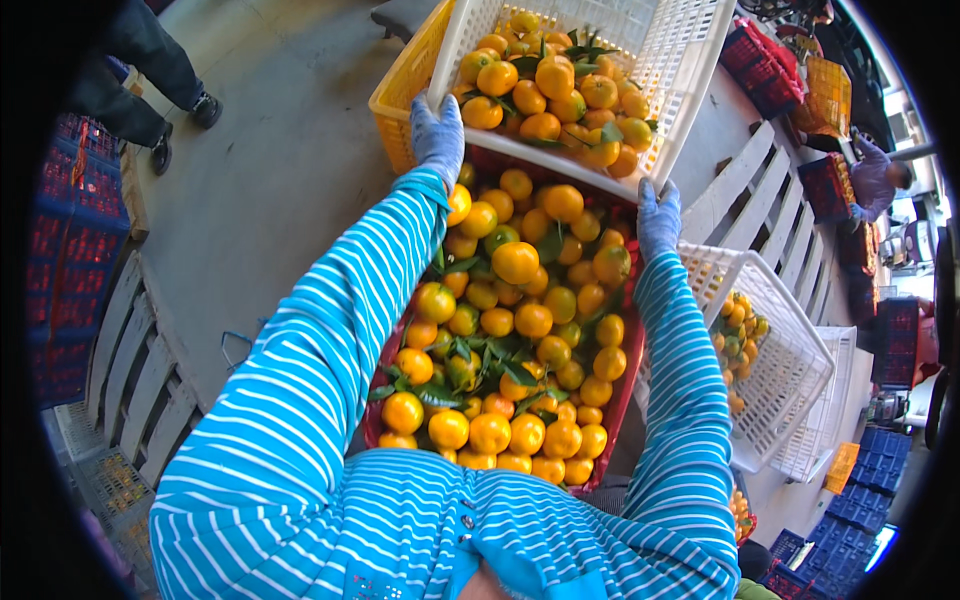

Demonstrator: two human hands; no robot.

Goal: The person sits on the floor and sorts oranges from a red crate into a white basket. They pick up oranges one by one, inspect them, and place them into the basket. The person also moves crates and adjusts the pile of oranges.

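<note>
My left hand (436, 135), in a pale blue glove, grips the near left corner of a white plastic crate (686, 67). At the crate's near right corner, my gloved right hand (659, 216) holds on. Mandarins with green leaves (555, 79) lie heaped inside it. Closer to my body is a red-lined crate (619, 420), filled with many mandarins (515, 262) and loose leaves (480, 349). The white crate's near edge overlaps the far end of this one. A yellow plastic crate (394, 116) shows beneath and left of the white crate; what supports the white one is hidden.
On the right stands another white crate (780, 375) with mandarins, beside a slatted wooden pallet (739, 195). Stacked blue crates (75, 247) line the left, near a second pallet (135, 360). A person's legs (142, 67) are at upper left; another person (874, 176) handles crates far right.
</note>
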